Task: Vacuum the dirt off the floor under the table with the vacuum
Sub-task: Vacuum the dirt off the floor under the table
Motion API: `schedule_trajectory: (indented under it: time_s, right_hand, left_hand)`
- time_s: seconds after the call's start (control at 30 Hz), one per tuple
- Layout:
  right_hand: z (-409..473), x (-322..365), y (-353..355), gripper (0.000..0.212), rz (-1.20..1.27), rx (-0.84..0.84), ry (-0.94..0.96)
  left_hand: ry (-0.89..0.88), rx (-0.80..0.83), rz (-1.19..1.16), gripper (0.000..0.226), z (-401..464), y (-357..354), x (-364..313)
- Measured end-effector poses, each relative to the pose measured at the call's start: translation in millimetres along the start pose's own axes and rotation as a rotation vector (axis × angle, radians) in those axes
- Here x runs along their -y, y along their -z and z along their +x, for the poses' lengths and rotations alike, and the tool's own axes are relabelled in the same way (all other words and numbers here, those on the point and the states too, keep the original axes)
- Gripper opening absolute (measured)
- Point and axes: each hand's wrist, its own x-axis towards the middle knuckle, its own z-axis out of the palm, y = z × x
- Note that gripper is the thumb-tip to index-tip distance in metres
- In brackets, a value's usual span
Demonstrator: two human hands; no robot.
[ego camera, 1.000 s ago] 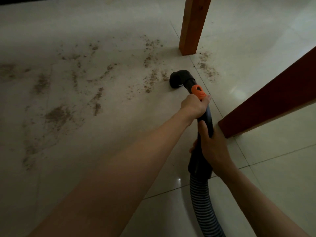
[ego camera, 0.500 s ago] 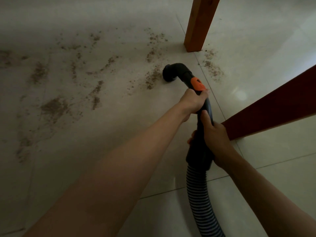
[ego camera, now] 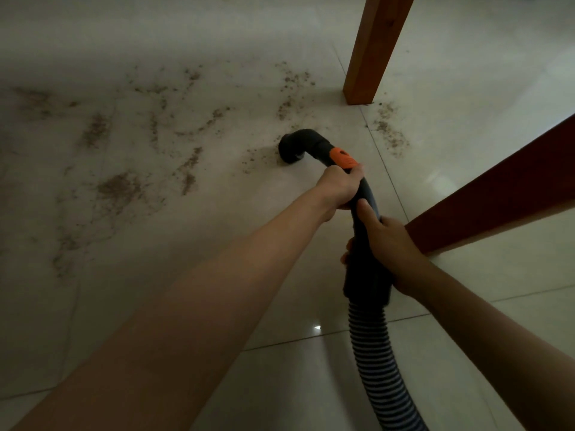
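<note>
A black vacuum wand [ego camera: 367, 241] with an orange slider [ego camera: 342, 157] ends in a curved nozzle [ego camera: 291, 147] whose mouth sits on the pale tiled floor. My left hand [ego camera: 337, 189] grips the wand just behind the orange slider. My right hand [ego camera: 389, 247] grips the thicker black handle lower down, above the ribbed hose [ego camera: 378, 368]. Brown dirt [ego camera: 118, 188] lies scattered in patches left of the nozzle, with a small patch [ego camera: 258, 158] right at its mouth.
A wooden table leg [ego camera: 375, 48] stands just beyond the nozzle, with more dirt [ego camera: 389, 132] to its right. A dark red wooden leg or rail [ego camera: 497, 188] slants in from the right, close to my right hand. Tile joints cross the floor.
The nozzle has swept leftward across the floor, away from the table leg, and the dirt that lay near it there is gone. Both hands keep their grip.
</note>
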Motion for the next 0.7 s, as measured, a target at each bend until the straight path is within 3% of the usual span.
schedule_trajectory:
  time_s: [0.43,0.7]
  right_hand:
    - [-18,2,-14,0.044,-0.160,0.001,0.030]
    - [-7,10,-52,0.043,0.013,-0.076,-0.010]
  left_hand:
    - [0.065,0.022,-0.099,0.043,-13,22,9]
    - [0.015,-0.008,-0.109,0.045,-1,35,6]
